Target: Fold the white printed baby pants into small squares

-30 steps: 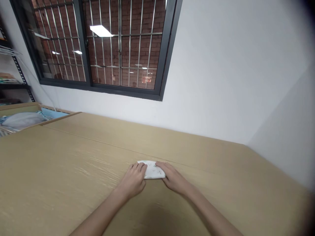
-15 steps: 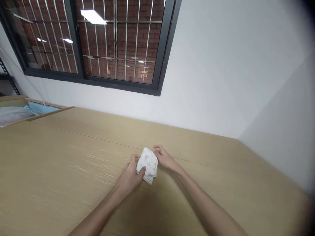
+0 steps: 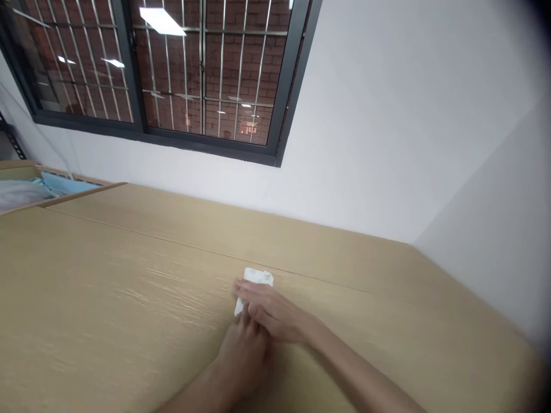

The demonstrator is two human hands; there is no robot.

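A small folded white cloth (image 3: pixel 257 276) with a faint print lies on the wooden surface, mostly covered by my hands. Across its middle, my right hand (image 3: pixel 271 307) is laid flat with the fingers stretched to the left, their tips blurred. My left hand (image 3: pixel 246 344) reaches in from the near side, fingers extended onto the cloth's near end and partly hidden beneath my right hand. Only the far edge and a strip at the left of the cloth show.
The pale wooden surface (image 3: pixel 107 275) has a seam running across it and meets a white wall (image 3: pixel 365 143) at the back. A wooden-edged box (image 3: pixel 77 194) at far left holds light and blue fabric. Above is a dark-framed window (image 3: pixel 206 150) with metal bars.
Earlier both hands held the folded cloth by its sides, a layer sticking out. Now the cloth is down, my right hand has swung left over it, and my left hand has turned beneath it.
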